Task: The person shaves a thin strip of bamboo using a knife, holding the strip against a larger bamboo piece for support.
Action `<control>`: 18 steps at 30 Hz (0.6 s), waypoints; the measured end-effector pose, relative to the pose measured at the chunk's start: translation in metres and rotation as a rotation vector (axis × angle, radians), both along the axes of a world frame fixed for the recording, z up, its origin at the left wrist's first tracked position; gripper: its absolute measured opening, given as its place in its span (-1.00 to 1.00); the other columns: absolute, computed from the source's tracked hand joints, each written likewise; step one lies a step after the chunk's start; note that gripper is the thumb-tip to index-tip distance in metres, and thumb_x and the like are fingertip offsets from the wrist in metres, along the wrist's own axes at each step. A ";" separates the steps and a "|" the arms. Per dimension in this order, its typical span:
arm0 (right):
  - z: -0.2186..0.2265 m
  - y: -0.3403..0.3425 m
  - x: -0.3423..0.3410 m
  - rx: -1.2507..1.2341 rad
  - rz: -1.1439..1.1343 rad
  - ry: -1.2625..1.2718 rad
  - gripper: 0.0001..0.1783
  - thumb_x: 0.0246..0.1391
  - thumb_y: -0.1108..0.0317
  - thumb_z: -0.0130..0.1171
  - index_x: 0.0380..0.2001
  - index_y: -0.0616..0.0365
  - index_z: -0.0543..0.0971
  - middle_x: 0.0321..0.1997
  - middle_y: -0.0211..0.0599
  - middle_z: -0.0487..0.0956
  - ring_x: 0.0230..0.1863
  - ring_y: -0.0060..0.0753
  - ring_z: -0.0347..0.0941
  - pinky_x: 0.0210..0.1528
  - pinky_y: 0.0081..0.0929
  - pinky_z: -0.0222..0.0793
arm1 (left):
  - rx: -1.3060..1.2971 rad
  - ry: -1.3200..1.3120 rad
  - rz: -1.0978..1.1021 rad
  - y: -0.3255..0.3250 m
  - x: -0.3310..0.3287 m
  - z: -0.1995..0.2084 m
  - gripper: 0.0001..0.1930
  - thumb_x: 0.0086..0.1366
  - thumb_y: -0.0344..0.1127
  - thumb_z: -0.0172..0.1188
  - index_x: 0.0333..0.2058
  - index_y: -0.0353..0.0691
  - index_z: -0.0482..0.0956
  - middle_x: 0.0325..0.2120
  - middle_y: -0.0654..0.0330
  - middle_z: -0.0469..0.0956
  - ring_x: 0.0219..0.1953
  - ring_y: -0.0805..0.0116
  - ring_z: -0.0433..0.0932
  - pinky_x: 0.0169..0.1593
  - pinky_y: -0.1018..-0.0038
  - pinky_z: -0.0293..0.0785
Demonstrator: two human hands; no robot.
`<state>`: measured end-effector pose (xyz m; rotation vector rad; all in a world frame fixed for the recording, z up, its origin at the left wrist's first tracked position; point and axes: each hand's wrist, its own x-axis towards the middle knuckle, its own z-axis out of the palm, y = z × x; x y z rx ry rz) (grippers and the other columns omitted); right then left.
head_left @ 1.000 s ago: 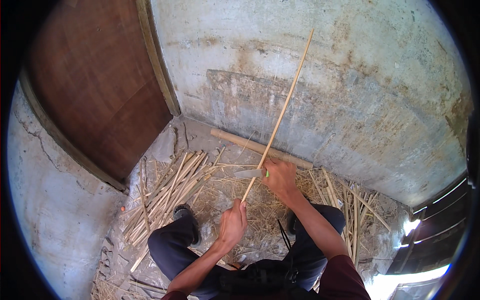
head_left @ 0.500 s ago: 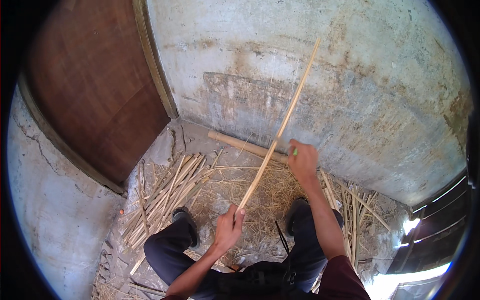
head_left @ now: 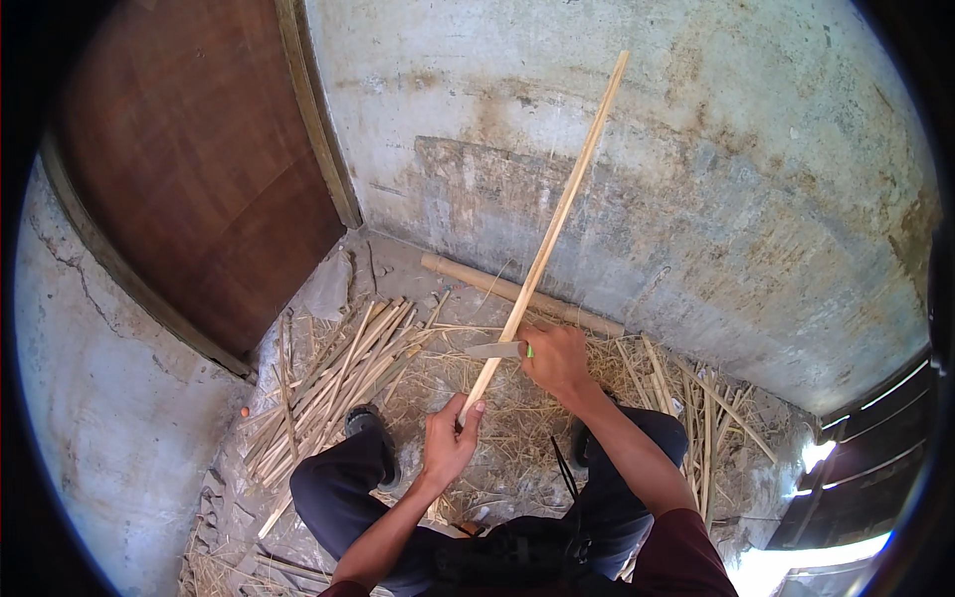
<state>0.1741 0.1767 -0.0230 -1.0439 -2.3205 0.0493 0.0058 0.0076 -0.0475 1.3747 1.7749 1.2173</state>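
A long pale bamboo strip (head_left: 563, 207) slants up and away from me toward the wall. My left hand (head_left: 453, 438) is closed around its near end, thumb along the strip. In my right hand (head_left: 557, 360) is a knife (head_left: 494, 350) with a green handle, most of it hidden by the fingers. Its blade lies crosswise against the strip, a short way beyond my left hand, and points left.
A pile of split bamboo strips (head_left: 333, 383) lies left of my feet, and more strips (head_left: 708, 438) lie at the right. A thick bamboo pole (head_left: 468, 280) rests along the wall (head_left: 716, 209). Shavings (head_left: 517, 438) litter the floor. A brown door (head_left: 199, 169) stands at the left.
My right hand has moved down and left along the bamboo strip, bringing the knife closer to my left hand. The strip's far end has shifted slightly up and left; the left hand stays nearly in place.
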 end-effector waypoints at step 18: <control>0.033 0.073 0.066 0.222 -0.347 0.274 -0.96 0.12 0.46 0.26 -0.39 0.08 0.66 -0.50 -0.06 0.66 -0.44 0.11 0.65 -0.36 -0.01 0.52 | -0.013 0.054 -0.116 -0.011 0.016 -0.003 -0.70 0.60 -0.16 0.22 -0.26 -0.30 0.53 -0.75 0.05 0.38 -0.73 0.26 0.42 -0.53 0.27 0.35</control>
